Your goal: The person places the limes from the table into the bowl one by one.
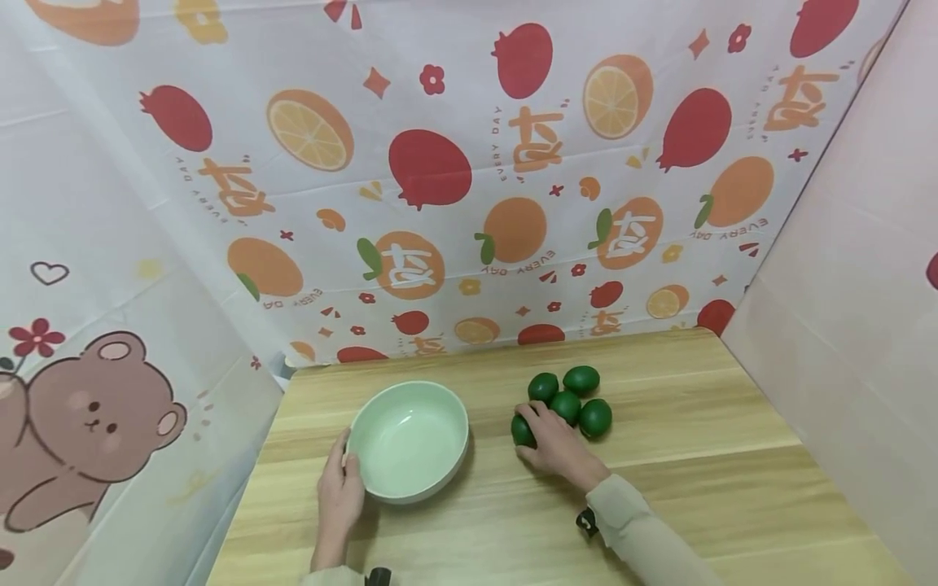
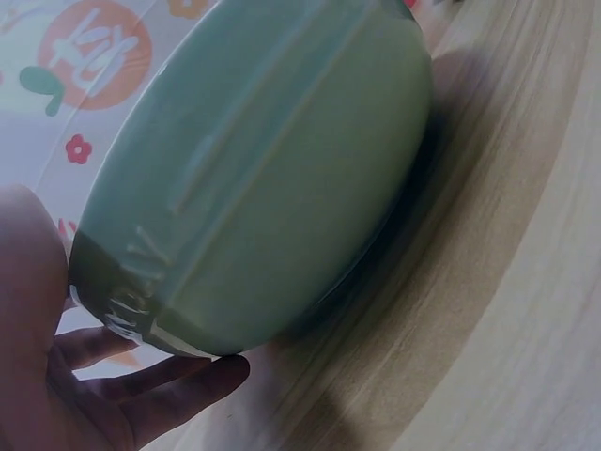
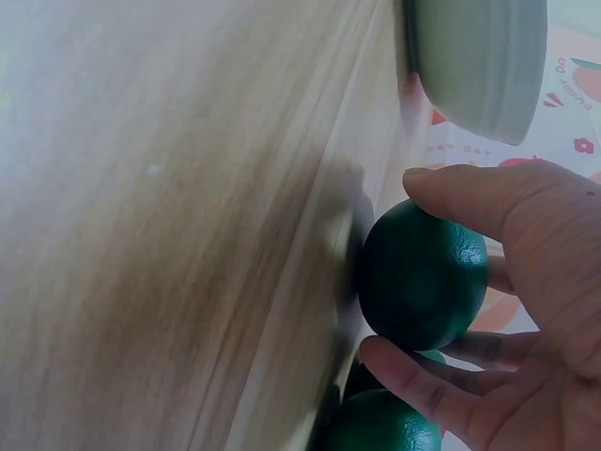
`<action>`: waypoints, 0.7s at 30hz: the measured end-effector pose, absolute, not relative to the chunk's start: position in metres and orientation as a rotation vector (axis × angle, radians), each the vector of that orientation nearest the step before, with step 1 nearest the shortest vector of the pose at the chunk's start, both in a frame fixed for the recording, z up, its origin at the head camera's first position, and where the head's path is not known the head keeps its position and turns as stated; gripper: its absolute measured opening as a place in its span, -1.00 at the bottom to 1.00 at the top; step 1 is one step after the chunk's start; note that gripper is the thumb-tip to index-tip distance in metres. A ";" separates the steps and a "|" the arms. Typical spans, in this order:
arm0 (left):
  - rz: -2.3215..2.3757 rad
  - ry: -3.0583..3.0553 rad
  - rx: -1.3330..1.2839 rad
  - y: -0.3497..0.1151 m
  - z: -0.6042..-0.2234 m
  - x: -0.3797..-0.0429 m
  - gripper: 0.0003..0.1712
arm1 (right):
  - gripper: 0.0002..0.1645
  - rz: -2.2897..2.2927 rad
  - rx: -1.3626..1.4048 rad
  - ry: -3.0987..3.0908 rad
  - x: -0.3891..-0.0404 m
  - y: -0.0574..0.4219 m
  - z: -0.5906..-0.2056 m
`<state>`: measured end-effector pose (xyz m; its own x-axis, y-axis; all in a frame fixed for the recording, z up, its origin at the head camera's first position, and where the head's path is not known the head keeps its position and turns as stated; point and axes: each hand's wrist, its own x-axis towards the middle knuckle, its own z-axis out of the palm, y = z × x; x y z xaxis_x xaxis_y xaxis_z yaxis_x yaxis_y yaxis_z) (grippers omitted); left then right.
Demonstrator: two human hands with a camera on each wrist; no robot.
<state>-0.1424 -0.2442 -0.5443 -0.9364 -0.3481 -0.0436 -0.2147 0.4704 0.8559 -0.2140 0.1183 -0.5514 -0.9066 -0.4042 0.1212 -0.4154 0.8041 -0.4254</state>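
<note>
- Right hand [image 1: 554, 443] pinches a dark green, smooth, round fruit [image 3: 423, 277] between thumb and fingers; four more fruits [image 1: 595, 418] sit beside it on the wooden table [image 1: 689, 488];
- left hand [image 1: 340, 492] grips a shiny, pale green, round bowl's [image 1: 409, 443] left side.

The head view looks forward and down from above the near side of the desk [image 1: 476, 537], far enough back to fit the left hand [image 1: 340, 488], the right hand [image 1: 555, 443] and the printed cloth [image 1: 469, 98] behind. Left wrist view's way closer, low and tilted, facing the outside of the bowl [image 2: 272, 178]. Right wrist one's super tight on a green fruit [image 3: 423, 272], rolled so the desk fills the left side. All three share the bowl and cloth; head and right wrist both catch the green fruit.
</note>
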 end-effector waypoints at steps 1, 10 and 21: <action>-1.478 -2.571 0.497 -0.244 -0.543 -0.142 -0.39 | -0.26 0.716 0.670 -2.963 -0.214 0.118 -0.551; -1.541 -2.570 0.506 -0.245 -0.541 -0.139 -0.39 | -0.26 0.743 0.657 -2.970 -0.216 0.119 -0.545; -1.590 -2.556 0.518 -0.248 -0.540 -0.141 -0.39 | -0.28 0.786 0.669 -2.902 -0.222 0.120 -0.522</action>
<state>-0.1406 -0.2479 -0.5402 -0.9388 -0.3285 -0.1036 -0.2382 0.4019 0.8841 -0.2223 0.1198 -0.5216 -0.9039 -0.3931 0.1687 -0.4245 0.7756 -0.4673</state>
